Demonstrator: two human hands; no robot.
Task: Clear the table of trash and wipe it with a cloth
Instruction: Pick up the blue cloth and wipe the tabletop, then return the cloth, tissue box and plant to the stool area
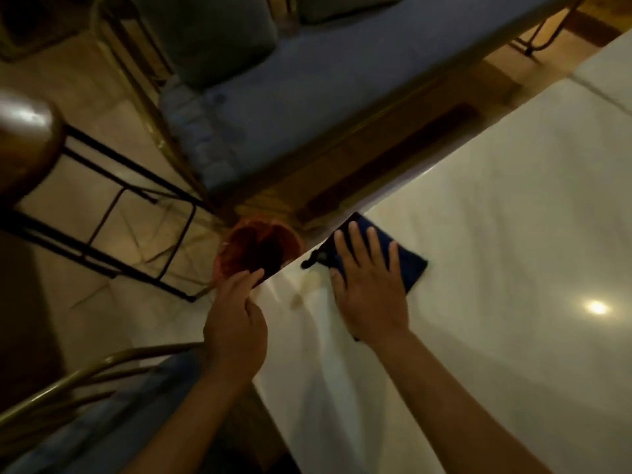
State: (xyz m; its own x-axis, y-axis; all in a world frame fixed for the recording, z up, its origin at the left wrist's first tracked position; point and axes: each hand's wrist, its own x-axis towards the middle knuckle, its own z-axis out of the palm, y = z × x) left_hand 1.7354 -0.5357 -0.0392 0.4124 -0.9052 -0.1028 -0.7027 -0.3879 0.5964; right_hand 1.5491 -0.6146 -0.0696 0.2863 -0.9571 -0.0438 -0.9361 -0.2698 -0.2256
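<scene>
A dark blue cloth point(412, 260) lies near the corner of the white marble table point(513, 234). My right hand point(367, 289) presses flat on the cloth, fingers straight and spread. My left hand point(236, 316) sits at the table's left edge, fingers straight and cupped just beyond the rim. A red-orange bin point(239, 249) stands on the floor just below that corner. A few small pale crumbs or spots point(309, 280) lie on the table between my hands.
A blue cushioned bench point(307, 97) runs along the far side. A dark wooden stool point(27, 148) with black metal legs stands at the left. A metal chair with a blue seat point(102, 422) is at the lower left. A lamp's reflection point(596, 307) glints on the table.
</scene>
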